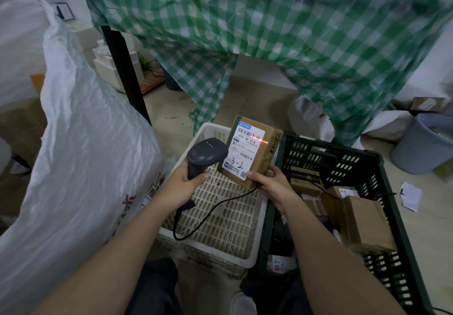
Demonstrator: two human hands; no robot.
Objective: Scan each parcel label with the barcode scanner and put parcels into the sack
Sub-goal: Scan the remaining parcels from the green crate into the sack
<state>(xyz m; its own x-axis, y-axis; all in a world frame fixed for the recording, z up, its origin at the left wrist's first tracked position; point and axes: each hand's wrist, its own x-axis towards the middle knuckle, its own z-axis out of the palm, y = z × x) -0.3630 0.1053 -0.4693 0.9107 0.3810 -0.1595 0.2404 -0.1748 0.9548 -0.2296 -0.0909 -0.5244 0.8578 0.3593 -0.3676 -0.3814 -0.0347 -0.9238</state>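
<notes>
Above the white perforated plastic crate (215,216) on the floor, the person's left hand (182,183) is curled tightly round the grip of a dark grey handheld barcode scanner (204,156), thumb across the front of the handle, with the scanner head pointing right toward the parcel. The right hand (272,184) pinches the lower corner of a brown cardboard parcel with a white printed shipping label (250,150), thumb on the label face and the other fingers behind the box, where they are hidden. The parcel is held tilted, its label facing the camera, just right of the scanner head and close to it without touching; a red scan line (262,141) falls across the label's right edge and the bare cardboard beside it. The handwritten mark on the label reads "3-2"; the smaller print is too fine to read. A black cable (208,214) loops from the scanner's base down into the white crate. To the right, a dark green slatted plastic crate (343,157) holds more brown cardboard boxes (365,221), partly hidden behind the right forearm. At the left stands a large white woven plastic sack (81,155), cut off by the frame's edge, its mouth not visible.
</notes>
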